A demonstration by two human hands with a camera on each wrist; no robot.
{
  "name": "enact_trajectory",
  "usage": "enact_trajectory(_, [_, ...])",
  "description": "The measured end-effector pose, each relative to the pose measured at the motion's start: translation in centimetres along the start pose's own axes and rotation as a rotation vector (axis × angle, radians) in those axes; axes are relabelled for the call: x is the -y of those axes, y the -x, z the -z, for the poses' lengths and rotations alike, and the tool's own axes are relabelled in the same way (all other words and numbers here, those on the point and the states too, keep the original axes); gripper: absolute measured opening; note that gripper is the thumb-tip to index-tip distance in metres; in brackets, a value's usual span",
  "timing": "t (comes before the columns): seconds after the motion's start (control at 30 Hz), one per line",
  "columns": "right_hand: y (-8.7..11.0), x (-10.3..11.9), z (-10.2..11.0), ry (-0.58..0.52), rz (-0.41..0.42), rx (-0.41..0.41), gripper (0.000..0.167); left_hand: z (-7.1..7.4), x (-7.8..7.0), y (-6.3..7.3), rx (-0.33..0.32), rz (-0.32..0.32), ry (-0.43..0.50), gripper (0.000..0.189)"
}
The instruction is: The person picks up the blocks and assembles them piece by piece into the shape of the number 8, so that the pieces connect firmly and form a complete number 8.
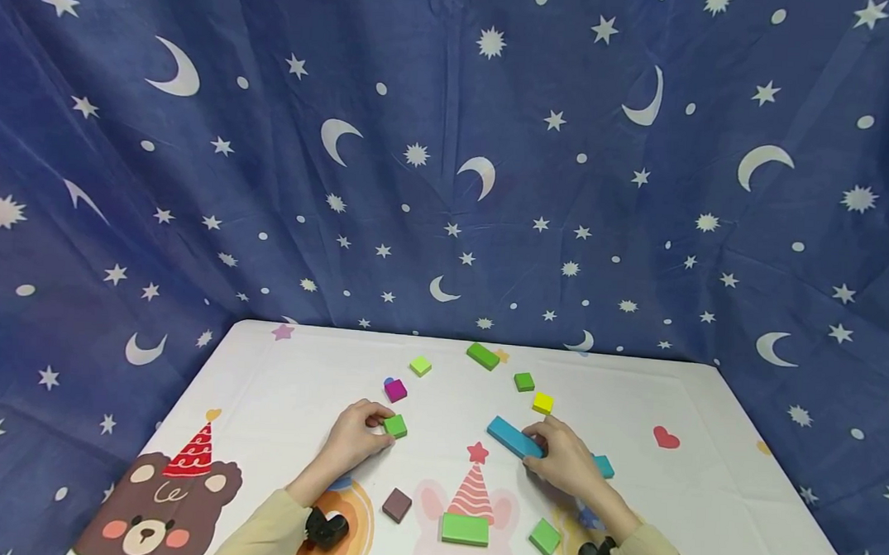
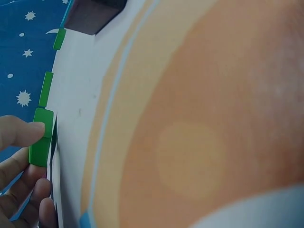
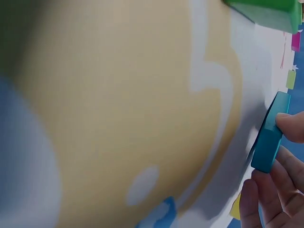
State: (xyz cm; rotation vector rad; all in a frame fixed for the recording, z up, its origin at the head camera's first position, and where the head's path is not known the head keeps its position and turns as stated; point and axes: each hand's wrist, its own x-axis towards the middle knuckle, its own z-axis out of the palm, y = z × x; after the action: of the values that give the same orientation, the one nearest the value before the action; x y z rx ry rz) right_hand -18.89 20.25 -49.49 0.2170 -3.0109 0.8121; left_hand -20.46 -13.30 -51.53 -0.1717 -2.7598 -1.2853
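My left hand (image 1: 354,435) pinches a small green block (image 1: 396,426) between thumb and fingers, left of the table's middle. In the left wrist view the thumb presses on the face of that green block (image 2: 39,151), with fingers behind it. On the right, my right hand (image 1: 566,458) grips the near end of a long blue block (image 1: 510,436), which lies slanted low over the tabletop. The right wrist view has the thumb on one side of the blue block (image 3: 270,142) and the fingertips beneath. A magenta block (image 1: 396,390) stands just beyond the left hand, a yellow block (image 1: 542,403) just beyond the right.
Farther back lie a lime block (image 1: 421,366), a green oblong (image 1: 482,356) and a green block (image 1: 524,382). Nearer are a brown block (image 1: 397,505), a green oblong (image 1: 466,529) and a green block (image 1: 545,537). A teal block (image 1: 603,467) shows behind the right wrist.
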Motion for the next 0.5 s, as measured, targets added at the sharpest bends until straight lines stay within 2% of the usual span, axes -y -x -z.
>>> enact_trajectory(0.5, [-0.8, 1.1, -0.5, -0.005, 0.027, 0.033, 0.033, -0.6, -0.6, -0.1, 0.031, -0.019, 0.017, 0.029])
